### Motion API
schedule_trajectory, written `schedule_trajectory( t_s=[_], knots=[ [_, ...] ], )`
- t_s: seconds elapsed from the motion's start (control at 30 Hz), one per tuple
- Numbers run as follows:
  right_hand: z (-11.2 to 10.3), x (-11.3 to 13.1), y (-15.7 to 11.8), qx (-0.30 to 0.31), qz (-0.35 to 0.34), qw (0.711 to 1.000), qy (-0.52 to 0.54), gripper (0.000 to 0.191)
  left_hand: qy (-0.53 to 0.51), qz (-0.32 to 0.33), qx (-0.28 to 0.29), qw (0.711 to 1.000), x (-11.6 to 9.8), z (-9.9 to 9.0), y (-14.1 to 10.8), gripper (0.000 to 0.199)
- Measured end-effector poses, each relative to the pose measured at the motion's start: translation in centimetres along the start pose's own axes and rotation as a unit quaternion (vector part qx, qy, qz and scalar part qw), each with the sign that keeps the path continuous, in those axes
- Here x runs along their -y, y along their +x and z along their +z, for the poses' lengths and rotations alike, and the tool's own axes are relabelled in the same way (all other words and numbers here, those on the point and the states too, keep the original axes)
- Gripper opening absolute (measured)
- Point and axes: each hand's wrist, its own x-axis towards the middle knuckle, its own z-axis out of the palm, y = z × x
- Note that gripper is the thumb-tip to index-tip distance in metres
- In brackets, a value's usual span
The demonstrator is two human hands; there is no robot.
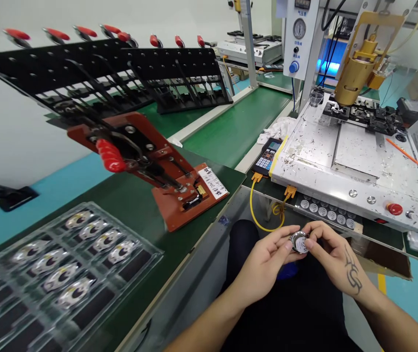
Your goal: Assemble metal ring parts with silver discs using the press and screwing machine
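Above my lap, a small round metal part (300, 242) with a white printed face is pinched between both hands. The fingers and thumb of my left hand (265, 264) close on its left edge. From the other side, my right hand (335, 259) grips its right edge, with the thumb near the white face. Part of its rim is hidden behind my fingers. To the left, a clear plastic tray (95, 305) holds several shiny shaped parts (75, 292) in its pockets. A brown clamp fixture (165, 215) with a red handle stands on the green bench beyond my left hand.
Black fixtures (84, 68) with red levers stand at the back left. A white machine (304, 146) with a gold cylinder (355, 78) is at the right, with a keypad controller (267, 155) and yellow cable (253, 210) beside it. Several round white-faced parts (322, 211) lie below its front edge.
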Motion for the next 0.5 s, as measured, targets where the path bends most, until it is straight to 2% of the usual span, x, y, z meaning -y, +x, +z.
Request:
schedule_trajectory(
  t_s=[0.5],
  knots=[
    [0.5,-0.09,-0.09,-0.021,-0.02,0.999,-0.024,0.024,0.027,0.03,0.0,0.999,0.0,0.72,-0.62,0.044]
  ],
)
